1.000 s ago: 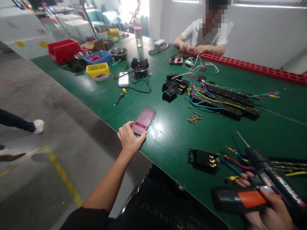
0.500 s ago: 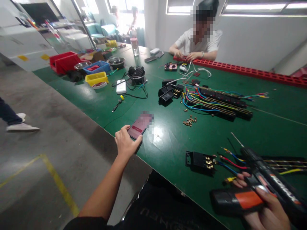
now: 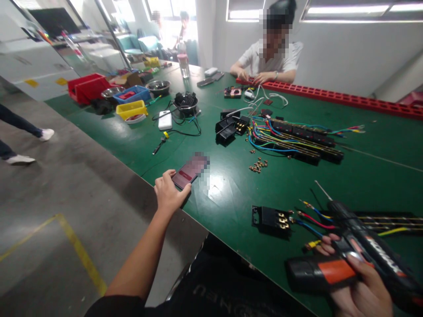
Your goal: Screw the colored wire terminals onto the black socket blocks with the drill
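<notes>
Premises: workshop, electrical assembly type. Evidence noted: long green workbench point(image 3: 291, 187); wired black strips point(image 3: 297, 136), 3 o'clock; loose brass screws point(image 3: 258, 165) near centre; power driver point(image 3: 366, 240), 4 o'clock; parts bins point(image 3: 87, 90), 10 o'clock. Person point(image 3: 269, 59) working at bench, 1 o'clock. Grey floor point(image 3: 36, 185) carries yellow marking lines point(image 3: 80, 251), 8 o'clock. Walls point(image 3: 343, 48) plain, pale.

Pretty colourful spread on a green-topped table point(image 3: 132, 154).
Power tool point(image 3: 366, 246) is done up in black and orange; bins are coloured red point(image 3: 87, 88), blue point(image 3: 132, 94), yellow point(image 3: 131, 109).
</notes>
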### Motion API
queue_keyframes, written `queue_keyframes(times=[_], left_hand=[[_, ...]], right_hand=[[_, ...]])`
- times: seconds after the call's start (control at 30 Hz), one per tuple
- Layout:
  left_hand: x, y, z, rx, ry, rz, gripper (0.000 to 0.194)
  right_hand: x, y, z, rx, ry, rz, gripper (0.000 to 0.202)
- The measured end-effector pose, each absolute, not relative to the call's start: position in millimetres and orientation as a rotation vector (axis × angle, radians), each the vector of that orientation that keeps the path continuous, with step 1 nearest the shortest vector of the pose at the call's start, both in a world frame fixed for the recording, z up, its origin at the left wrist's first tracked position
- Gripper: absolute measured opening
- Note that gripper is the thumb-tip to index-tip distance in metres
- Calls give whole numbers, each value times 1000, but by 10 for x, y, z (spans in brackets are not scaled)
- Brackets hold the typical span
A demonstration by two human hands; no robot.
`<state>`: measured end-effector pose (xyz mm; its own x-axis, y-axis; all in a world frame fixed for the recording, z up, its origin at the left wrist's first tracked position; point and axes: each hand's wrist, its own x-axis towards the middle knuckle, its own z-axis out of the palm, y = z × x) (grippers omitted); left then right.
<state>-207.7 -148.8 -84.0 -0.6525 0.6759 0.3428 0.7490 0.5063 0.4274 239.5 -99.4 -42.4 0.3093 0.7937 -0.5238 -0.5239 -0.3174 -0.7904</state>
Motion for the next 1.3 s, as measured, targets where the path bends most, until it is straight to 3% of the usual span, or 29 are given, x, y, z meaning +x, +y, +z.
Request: queue_keyframes(times=[1.3], left_hand=[[-2054, -1455, -846, -1228, -2610, -836, 67]], right_hand=[[2384, -1008, -394, -1316, -341, 1357, 64]])
